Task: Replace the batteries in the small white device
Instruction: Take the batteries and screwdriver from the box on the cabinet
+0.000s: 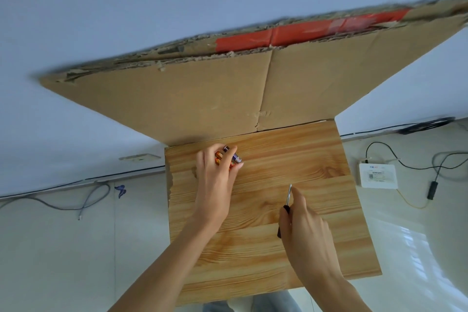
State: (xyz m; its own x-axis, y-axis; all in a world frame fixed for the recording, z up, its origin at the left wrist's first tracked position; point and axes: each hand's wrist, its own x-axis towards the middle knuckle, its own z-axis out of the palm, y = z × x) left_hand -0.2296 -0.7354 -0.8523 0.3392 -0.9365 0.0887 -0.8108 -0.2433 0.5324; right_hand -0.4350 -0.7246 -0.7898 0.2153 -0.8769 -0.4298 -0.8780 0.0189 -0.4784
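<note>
1. A wood-grain board (316,154) is laid flat on the pale floor; a torn sheet of cardboard (202,99) with a red tape strip (304,30) is propped against the wall at its far edge.
2. The left hand (215,177) is reached to the board's far-left part, palm down and forearm extended. Its fingers are curled round a bunch of small batteries (234,157), orange and purple-white, held just above or on the board; contact cannot be told.
3. The right hand (306,225) is held nearer, over the middle right of the board. A screwdriver (288,196) with a black handle is gripped by its fingers, with the metal shaft pointed away and the index finger laid along it.
4. A white box with a printed label (378,175) is seen on the floor right of the board, with black cables (392,157) attached.
</note>
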